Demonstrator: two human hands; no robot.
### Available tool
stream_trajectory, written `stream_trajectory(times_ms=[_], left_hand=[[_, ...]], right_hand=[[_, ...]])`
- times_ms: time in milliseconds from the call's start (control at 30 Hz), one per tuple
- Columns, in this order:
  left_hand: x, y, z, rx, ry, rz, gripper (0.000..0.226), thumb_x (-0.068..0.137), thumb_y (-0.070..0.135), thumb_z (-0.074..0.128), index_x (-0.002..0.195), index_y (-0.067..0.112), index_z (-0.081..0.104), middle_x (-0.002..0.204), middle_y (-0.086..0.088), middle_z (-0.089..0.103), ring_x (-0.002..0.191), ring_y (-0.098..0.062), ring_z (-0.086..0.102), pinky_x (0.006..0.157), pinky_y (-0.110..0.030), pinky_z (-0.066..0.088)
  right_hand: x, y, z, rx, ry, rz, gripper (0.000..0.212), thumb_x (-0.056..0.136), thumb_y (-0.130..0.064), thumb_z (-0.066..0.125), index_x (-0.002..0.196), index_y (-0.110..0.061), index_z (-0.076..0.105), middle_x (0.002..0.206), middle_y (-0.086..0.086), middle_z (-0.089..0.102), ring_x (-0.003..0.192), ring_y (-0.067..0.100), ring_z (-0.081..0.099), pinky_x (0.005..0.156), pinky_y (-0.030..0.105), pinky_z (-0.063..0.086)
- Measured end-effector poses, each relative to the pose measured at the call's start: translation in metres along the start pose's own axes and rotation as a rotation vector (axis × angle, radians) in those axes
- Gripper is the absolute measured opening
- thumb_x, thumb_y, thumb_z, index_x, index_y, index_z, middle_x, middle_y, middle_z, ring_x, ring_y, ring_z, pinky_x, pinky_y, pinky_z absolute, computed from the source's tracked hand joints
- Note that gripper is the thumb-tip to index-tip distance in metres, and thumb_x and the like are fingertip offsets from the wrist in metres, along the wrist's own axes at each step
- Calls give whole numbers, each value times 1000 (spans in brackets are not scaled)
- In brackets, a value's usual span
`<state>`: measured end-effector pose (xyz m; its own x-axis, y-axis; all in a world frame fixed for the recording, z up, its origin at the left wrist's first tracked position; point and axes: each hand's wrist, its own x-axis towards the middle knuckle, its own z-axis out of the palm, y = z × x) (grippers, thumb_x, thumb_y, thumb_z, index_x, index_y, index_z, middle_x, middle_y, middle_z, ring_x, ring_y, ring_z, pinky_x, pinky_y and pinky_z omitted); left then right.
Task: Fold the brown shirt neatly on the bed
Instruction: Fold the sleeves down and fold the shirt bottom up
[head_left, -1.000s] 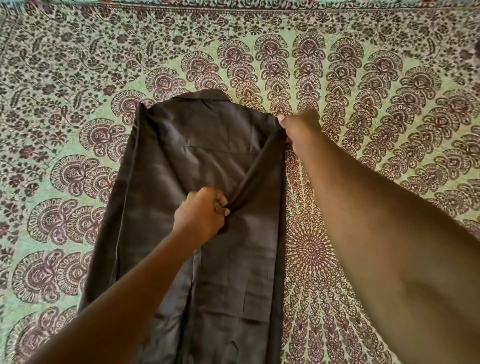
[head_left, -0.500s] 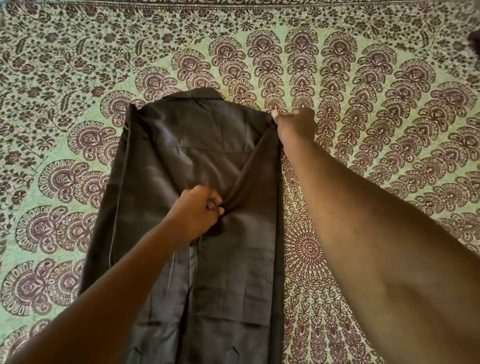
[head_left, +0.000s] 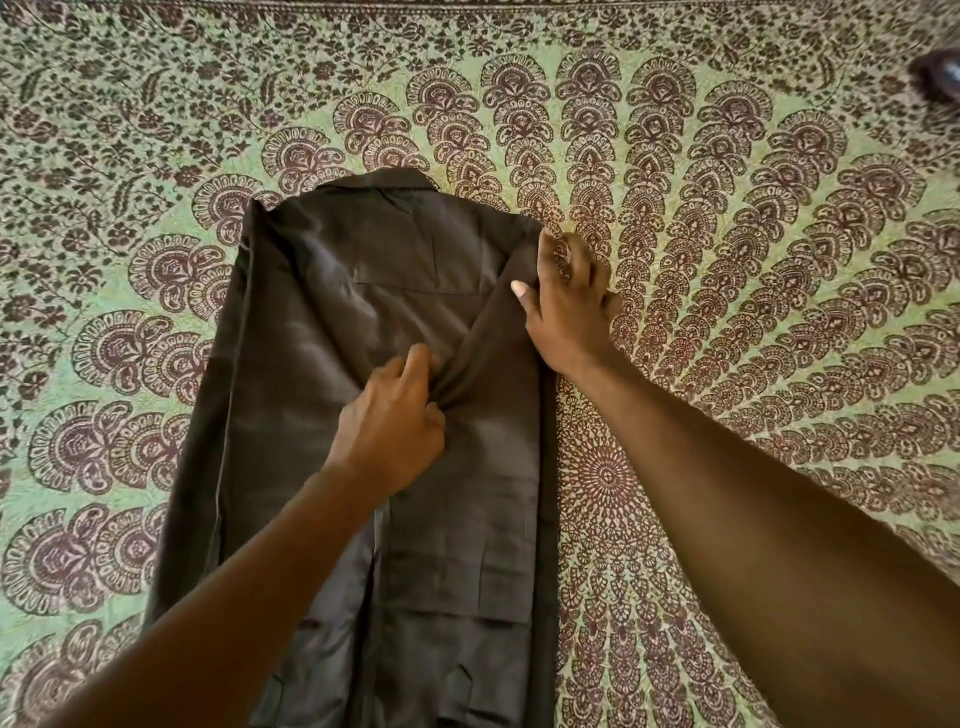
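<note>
Here, both hands (head_left: 389, 421) (head_left: 566, 306) grip brown shirt (head_left: 311, 364)

The scene is lit softly and evenly, with a warm greenish cast. A faint sheen is seen on the shirt (head_left: 322, 322). Weak shadows are cast beside the forearms. The bedspread (head_left: 753, 260) pattern is bowed towards the edges, and the corners are slightly blurred.

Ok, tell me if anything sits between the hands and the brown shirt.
Nothing visible does. The left hand already grips a bunched fold mid-shirt, and the right hand holds the brown shirt at its right shoulder edge on the bedspread.
</note>
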<state>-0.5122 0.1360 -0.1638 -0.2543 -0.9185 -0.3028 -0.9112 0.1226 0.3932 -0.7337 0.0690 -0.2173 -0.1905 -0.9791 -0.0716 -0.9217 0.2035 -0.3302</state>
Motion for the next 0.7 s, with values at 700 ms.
stream_trajectory(times_ms=[700], left_hand=[[-70, -29, 71, 331, 75, 106, 81, 100, 59, 35, 164, 16, 11, 173, -1, -1, 159, -20, 8, 124, -52, 17]], right_hand=[[29, 9, -16, -444, -311, -590, 81, 89, -85, 0, 161, -49, -5, 173, -6, -12, 161, 22, -3, 121, 70, 14]])
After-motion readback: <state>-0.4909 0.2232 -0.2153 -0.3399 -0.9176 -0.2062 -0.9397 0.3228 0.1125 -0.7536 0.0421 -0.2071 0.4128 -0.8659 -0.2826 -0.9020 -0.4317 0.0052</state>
